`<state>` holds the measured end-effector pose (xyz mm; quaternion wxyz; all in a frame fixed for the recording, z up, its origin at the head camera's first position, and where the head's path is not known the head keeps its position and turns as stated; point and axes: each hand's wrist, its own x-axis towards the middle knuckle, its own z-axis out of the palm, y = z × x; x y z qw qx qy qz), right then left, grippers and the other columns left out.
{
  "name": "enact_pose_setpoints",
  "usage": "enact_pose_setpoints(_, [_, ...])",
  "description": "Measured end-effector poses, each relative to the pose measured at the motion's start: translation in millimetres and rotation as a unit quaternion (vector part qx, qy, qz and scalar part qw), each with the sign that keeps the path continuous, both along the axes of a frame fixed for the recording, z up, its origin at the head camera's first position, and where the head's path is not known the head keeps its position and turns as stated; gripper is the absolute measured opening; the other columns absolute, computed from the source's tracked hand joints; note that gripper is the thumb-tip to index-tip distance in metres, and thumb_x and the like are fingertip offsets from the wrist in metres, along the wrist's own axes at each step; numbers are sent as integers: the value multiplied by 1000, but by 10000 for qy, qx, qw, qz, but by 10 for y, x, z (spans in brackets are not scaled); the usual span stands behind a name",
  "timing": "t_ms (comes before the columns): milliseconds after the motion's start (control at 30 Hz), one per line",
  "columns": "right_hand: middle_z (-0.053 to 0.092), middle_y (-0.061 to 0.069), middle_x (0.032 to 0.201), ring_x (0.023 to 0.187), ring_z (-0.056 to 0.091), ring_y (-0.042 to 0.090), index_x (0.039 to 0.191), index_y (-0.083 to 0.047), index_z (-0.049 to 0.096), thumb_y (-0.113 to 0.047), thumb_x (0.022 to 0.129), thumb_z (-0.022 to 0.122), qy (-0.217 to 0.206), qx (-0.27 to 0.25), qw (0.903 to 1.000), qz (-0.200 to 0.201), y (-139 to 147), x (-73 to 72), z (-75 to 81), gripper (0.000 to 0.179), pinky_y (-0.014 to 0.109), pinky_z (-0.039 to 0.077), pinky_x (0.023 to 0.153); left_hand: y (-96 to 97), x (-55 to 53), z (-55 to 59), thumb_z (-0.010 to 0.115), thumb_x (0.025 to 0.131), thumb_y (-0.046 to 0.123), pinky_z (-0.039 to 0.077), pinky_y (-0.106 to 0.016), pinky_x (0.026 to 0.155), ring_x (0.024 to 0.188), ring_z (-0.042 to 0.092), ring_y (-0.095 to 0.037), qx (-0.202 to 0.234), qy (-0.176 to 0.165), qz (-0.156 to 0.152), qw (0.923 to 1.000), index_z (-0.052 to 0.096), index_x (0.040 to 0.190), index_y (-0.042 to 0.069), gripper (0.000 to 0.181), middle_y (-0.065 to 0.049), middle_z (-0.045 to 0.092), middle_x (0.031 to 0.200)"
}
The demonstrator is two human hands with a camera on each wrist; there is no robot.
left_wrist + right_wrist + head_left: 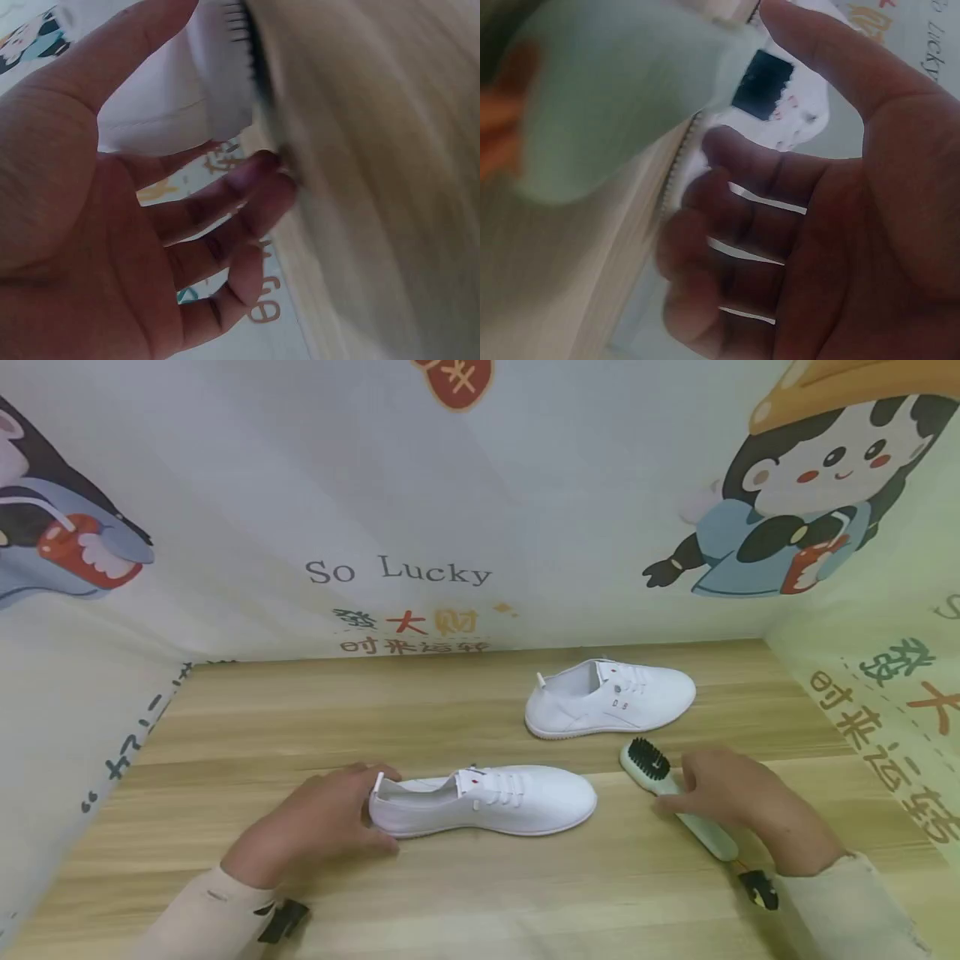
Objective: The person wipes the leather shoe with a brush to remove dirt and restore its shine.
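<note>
A white lace-up shoe (525, 800) lies on the wooden table, toe pointing right. My left hand (330, 817) is at its heel, thumb on the near side and fingers toward the far side. In the left wrist view those fingers (217, 232) are loosely bent, with space between the palm and the shoe heel (161, 97). My right hand (731, 793) is over a pale green shoe brush (701, 831) with black bristles facing up. The right wrist view shows relaxed right fingers (742, 217) apart from the brush handle (622, 97).
A second white shoe (652, 700) stands farther back, toe to the right, just beyond the brush head. Printed cloth walls (570, 527) enclose the wooden table (480, 902) at the back and sides. A black-and-yellow tag hangs from the brush's handle end.
</note>
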<state>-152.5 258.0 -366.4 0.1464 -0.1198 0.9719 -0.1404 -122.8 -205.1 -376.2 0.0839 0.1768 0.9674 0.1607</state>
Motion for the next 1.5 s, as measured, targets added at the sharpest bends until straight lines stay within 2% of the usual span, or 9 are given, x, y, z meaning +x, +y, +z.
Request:
enact_pose_setpoints(133, [44,-1,64,58,43,14,69,-12,51,-44,79,79,-177,192,9996,134,120,51,-91,44,29,34,53,108,-41,-103,92,62,41,50,-38,79,91,59,-10,128,-228,-95,9996,62,128,21,75,2,66,119])
enact_pose_setpoints(333, [43,-2,64,58,42,13,69,-13,48,-35,77,78,-103,-11,9994,328,151,105,-134,37,27,34,52,224,-59,-119,96,56,36,50,-37,75,88,59,-10,134,-352,-113,9992,65,124,25,76,7,67,110])
enact_pose_setpoints(667, [56,-2,64,45,52,10,88,-8,59,-25,86,76,-622,-1493,9861,383,-9,198,230,25,26,46,43,283,-80,-101,94,60,40,52,-38,81,94,61,-12,12,-141,-499,9987,67,124,23,72,4,65,115])
enact_pose_setpoints(800, [57,-4,61,46,55,11,88,-9,61,-23,90,74,-495,-2530,9637,701,-320,257,334,19,26,45,46,265,-86,-87,94,60,39,51,-35,79,91,59,-10,32,-169,-597,9981,68,123,22,70,5,63,111])
enact_pose_setpoints(933, [58,-1,60,47,59,18,90,-9,61,-22,92,72,-703,-3484,9297,968,-726,305,430,17,29,46,51,257,-108,-87,93,61,37,51,-34,79,92,60,-11,67,-120,-734,9972,67,123,20,69,4,64,111])
enact_pose_setpoints(1033, [57,0,62,47,57,17,93,-8,61,-21,90,74,-772,-3805,9155,1053,-968,330,479,18,28,46,50,273,-136,-91,93,61,37,52,-36,81,94,62,-13,71,-114,-756,9971,64,125,19,73,3,67,114])
enact_pose_setpoints(1100, [56,-1,64,50,54,12,93,-9,62,-21,88,76,-566,-3753,9188,1087,-1063,344,473,20,26,45,49,283,-149,-83,94,60,38,52,-36,78,92,63,-12,79,-134,-732,9972,62,122,20,72,3,69,111])
enact_pose_setpoints(1300, [59,-9,70,60,51,2,94,-15,60,-19,83,80,503,-2847,9474,1375,-1105,325,379,23,22,46,53,282,-180,-46,93,60,42,48,-31,69,79,58,-9,105,-176,-517,9985,63,112,24,63,8,68,95])
enact_pose_setpoints(1500, [64,-7,77,60,49,1,106,-15,62,-10,89,73,1307,-1991,9563,1695,-1107,244,334,21,21,44,51,222,-212,-49,92,62,43,47,-30,72,80,56,-10,253,-289,-397,9985,64,115,22,64,6,65,100])
